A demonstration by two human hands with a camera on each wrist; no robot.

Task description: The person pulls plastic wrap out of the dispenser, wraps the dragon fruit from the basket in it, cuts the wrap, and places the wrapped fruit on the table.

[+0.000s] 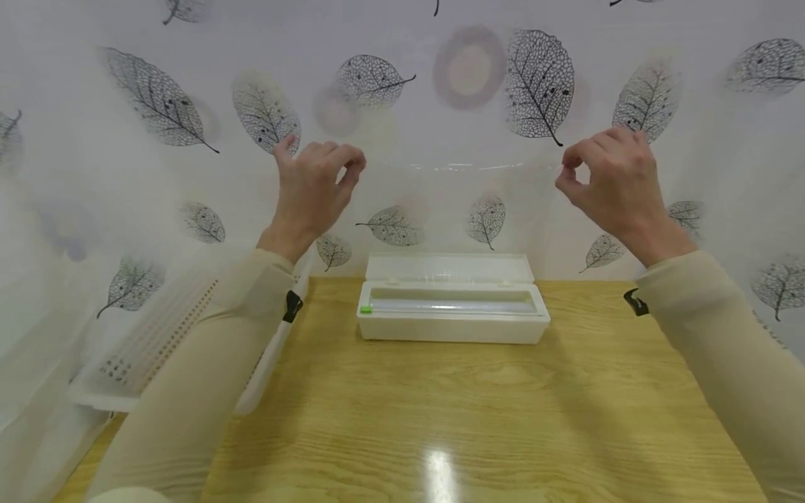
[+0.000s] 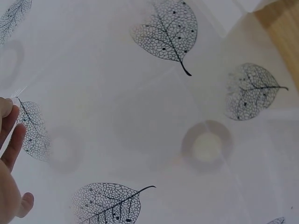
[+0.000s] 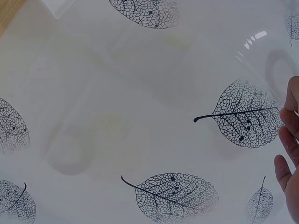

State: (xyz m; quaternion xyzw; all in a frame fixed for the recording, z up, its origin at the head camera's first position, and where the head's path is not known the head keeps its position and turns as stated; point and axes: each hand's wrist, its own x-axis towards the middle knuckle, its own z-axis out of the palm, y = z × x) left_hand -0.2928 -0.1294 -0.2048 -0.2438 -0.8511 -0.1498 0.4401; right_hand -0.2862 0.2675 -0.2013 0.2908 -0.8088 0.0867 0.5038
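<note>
My left hand (image 1: 314,181) and my right hand (image 1: 613,175) are raised above the far side of the table, each pinching one end of a clear plastic film (image 1: 453,167). The film's edge spans the gap between them and shows mainly as thin bright glints. Its lower extent is too transparent to make out. Below and between the hands stands a white cling film box (image 1: 453,330), its lid (image 1: 449,267) raised. Inside lies a clear roll (image 1: 449,307), and a green slider (image 1: 365,309) sits at the left front edge. In the right wrist view the film (image 3: 254,39) glints beside the fingers.
A white perforated plastic basket (image 1: 103,398) stands at the left, partly behind my left forearm. The wooden table (image 1: 453,405) ends at a whitish curtain (image 1: 428,42) printed with dark leaves, close behind the box. Black straps (image 1: 636,302) show near both cuffs.
</note>
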